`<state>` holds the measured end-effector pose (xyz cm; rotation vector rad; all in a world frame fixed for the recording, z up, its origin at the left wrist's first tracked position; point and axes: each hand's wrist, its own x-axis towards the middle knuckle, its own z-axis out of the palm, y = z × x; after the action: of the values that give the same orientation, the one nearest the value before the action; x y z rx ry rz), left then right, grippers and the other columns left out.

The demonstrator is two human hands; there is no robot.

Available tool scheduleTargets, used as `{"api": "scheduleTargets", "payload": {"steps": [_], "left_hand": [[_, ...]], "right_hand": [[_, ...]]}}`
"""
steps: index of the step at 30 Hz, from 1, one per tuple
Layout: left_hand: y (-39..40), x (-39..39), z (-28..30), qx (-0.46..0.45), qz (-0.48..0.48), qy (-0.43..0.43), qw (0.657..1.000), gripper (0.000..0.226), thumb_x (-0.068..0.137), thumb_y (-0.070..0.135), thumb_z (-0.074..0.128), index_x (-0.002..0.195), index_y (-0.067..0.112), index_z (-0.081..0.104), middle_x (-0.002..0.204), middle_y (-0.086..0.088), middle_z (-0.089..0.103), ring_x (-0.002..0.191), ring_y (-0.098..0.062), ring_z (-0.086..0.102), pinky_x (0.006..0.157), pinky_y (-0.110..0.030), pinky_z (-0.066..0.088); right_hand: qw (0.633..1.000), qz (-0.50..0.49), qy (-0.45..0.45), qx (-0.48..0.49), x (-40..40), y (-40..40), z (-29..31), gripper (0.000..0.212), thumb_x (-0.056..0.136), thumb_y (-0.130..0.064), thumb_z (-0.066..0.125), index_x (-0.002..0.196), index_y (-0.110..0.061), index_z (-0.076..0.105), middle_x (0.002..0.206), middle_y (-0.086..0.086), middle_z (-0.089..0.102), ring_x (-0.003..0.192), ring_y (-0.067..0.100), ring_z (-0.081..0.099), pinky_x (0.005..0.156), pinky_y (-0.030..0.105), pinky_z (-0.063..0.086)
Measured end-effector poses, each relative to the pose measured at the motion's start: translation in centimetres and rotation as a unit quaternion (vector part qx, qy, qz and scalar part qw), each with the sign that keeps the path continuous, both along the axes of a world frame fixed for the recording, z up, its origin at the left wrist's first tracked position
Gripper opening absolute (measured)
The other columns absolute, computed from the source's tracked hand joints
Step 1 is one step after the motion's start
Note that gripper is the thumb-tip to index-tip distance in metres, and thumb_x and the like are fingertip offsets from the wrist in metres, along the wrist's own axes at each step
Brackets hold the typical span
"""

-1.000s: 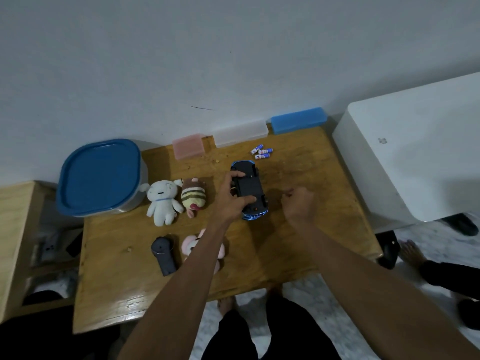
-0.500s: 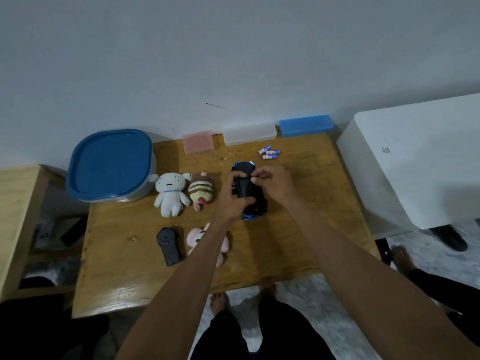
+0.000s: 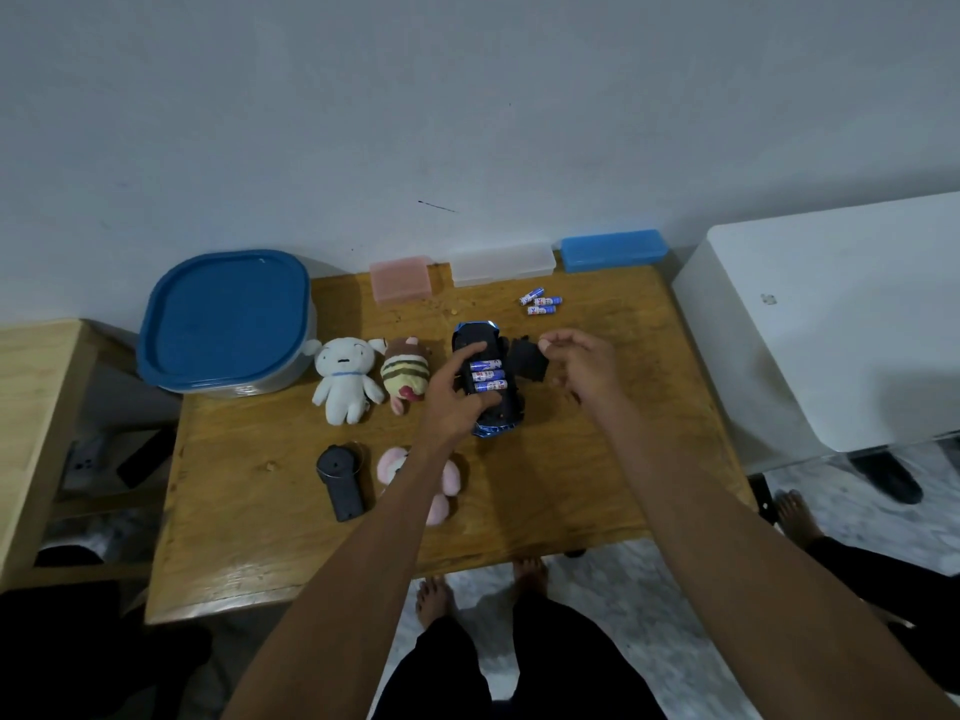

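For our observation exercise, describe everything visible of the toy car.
The toy car lies upside down on the wooden table, with its glossy blue body showing at both ends of a black underside. Its battery bay is open, with three blue batteries side by side inside. The left hand grips it; the right hand pinches the black cover just beside it.

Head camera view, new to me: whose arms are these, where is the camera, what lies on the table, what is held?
No machine here: a person works bare-handed, and the one camera sits on their head, looking down at a wooden table. The left hand holds an upturned blue toy car with three batteries in its open bay. The right hand pinches the black battery cover beside it. Also there: three loose batteries, three plush toys, a black remote, a blue-lidded tub.
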<state>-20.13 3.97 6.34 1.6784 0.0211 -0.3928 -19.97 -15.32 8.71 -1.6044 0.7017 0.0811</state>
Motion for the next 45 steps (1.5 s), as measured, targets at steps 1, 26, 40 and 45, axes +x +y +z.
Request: {"api": "scheduleTargets", "payload": {"steps": [1, 26, 40, 45], "left_hand": [[0.1, 0.0, -0.1, 0.001, 0.003, 0.001, 1.0, 0.07, 0.077, -0.006, 0.075, 0.137, 0.025, 0.057, 0.131, -0.003, 0.058, 0.109, -0.012, 0.061, 0.078, -0.023, 0.058], [-2.0, 0.6, -0.8, 0.026, -0.026, -0.014, 0.999, 0.072, 0.074, 0.0, 0.078, 0.136, 0.031, 0.057, 0.136, -0.003, 0.058, 0.115, -0.019, 0.06, 0.086, -0.026, 0.055], [-2.5, 0.6, 1.3, 0.036, -0.096, -0.031, 0.994, 0.099, 0.064, 0.007, 0.092, 0.146, 0.034, 0.045, 0.127, 0.023, 0.054, 0.113, -0.007, 0.06, 0.089, -0.032, 0.058], [-2.5, 0.4, 1.8, 0.029, -0.096, -0.027, 0.995, 0.1, 0.064, 0.004, 0.092, 0.147, 0.035, 0.044, 0.13, 0.014, 0.053, 0.119, -0.016, 0.058, 0.092, -0.037, 0.058]], "right_hand": [[1.0, -0.015, 0.001, -0.006, -0.2, -0.4, -0.5, 0.009, 0.09, -0.013, 0.07, 0.095, -0.019, 0.074, 0.102, -0.004, 0.071, 0.096, 0.017, 0.064, 0.073, 0.032, 0.051], [0.98, 0.001, -0.013, -0.197, -1.8, -0.4, -2.8, 0.008, 0.091, -0.022, 0.071, 0.096, -0.018, 0.074, 0.094, -0.007, 0.071, 0.089, 0.007, 0.065, 0.08, 0.024, 0.052], [0.96, 0.044, -0.007, -0.275, 0.5, 2.6, 1.6, 0.011, 0.089, -0.017, 0.073, 0.097, -0.012, 0.079, 0.099, 0.003, 0.076, 0.088, 0.013, 0.07, 0.063, 0.012, 0.044], [0.965, 0.022, 0.014, -0.262, 0.6, 3.4, 1.9, 0.011, 0.09, -0.018, 0.072, 0.097, -0.013, 0.079, 0.1, 0.004, 0.076, 0.086, 0.014, 0.071, 0.053, 0.007, 0.038]]}}
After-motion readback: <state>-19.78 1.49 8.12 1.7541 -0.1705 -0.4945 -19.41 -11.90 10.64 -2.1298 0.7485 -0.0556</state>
